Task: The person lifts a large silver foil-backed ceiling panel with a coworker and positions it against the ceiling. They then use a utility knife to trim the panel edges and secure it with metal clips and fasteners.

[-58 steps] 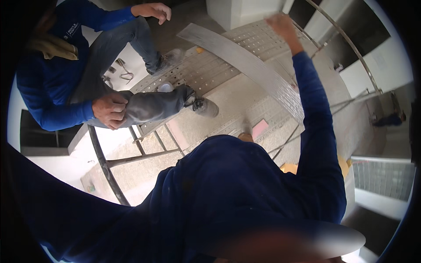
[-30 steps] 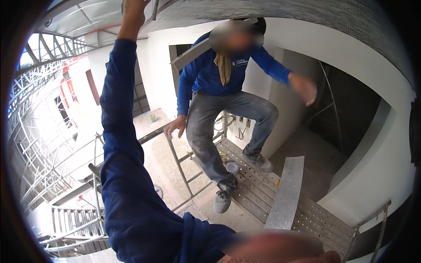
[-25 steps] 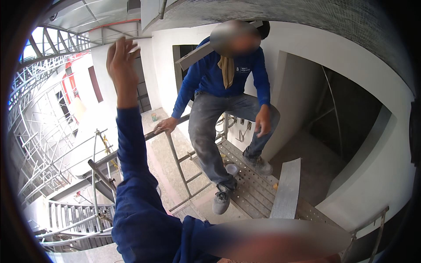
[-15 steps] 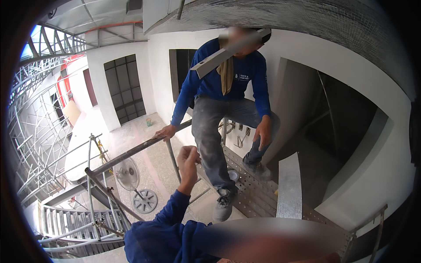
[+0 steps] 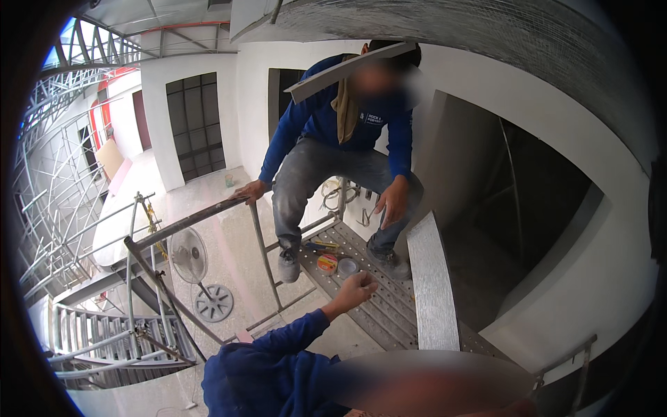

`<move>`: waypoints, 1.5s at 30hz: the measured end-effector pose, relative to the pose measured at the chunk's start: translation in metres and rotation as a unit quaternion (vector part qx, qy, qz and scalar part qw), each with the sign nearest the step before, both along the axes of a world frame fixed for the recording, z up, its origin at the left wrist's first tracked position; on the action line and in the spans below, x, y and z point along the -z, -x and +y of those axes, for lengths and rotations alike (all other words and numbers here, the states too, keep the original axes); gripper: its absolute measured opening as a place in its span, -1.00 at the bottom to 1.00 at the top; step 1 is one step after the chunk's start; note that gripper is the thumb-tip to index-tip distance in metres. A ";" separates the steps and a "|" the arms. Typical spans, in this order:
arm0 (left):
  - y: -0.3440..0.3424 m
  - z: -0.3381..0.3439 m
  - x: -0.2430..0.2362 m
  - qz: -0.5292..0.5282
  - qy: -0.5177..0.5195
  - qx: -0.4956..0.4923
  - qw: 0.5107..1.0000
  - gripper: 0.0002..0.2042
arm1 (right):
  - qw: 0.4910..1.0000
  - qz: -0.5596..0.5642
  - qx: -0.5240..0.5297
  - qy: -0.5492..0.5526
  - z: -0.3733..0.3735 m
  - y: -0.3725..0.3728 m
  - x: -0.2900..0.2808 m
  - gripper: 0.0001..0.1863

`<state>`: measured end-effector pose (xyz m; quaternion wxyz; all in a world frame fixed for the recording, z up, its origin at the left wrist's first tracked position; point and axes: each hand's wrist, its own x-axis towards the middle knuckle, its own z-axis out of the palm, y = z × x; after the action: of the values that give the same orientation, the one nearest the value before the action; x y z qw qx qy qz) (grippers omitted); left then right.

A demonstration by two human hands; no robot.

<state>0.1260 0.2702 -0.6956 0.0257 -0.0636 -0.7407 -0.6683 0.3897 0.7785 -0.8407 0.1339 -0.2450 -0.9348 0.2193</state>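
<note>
One of the wearer's hands [image 5: 356, 289] shows low in the middle of the frame, at the end of a blue sleeve [image 5: 288, 340] that rises from the bottom edge. Which arm it is cannot be told from this angle, and the other hand is out of sight. The fingers are loosely curled over the near edge of the perforated metal scaffold platform [image 5: 389, 306]; whether they close on anything or merely rest there cannot be made out, since the back of the hand hides the palm.

Just beyond the fingertips, on the platform, lie a roll of tape [image 5: 326, 263] with a red and yellow face and a small round pale lid or cup [image 5: 347, 267]; what the second really is stays unclear. Farther back, small tools [image 5: 321, 244] with yellow handles lie near the co-worker's shoe [image 5: 289, 264].

Right of the hand a long grey metal plank [image 5: 431, 285] runs toward the lower edge of the frame.

A co-worker in a blue top and grey trousers sits at the top centre, one hand [image 5: 248, 192] on the scaffold rail [image 5: 187, 221], the other hand [image 5: 392, 201] hanging by the knee. A flat board [image 5: 347, 69] crosses in front of this person's head.

At lower left, below the platform, stand a pedestal fan [image 5: 187, 256] and a stack of scaffold frames [image 5: 104, 333]. A blurred patch covers the bottom centre of the frame.
</note>
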 end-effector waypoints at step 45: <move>0.066 0.004 0.187 -0.305 -0.110 -0.072 0.943 -0.54 | 0.957 0.114 -0.247 -0.097 0.010 -0.130 0.013 -0.79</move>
<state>0.0595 0.2745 -0.8828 -0.1468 0.2001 -0.6379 -0.7290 0.5201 0.7881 -0.8539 0.2041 0.0342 -0.9615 0.1806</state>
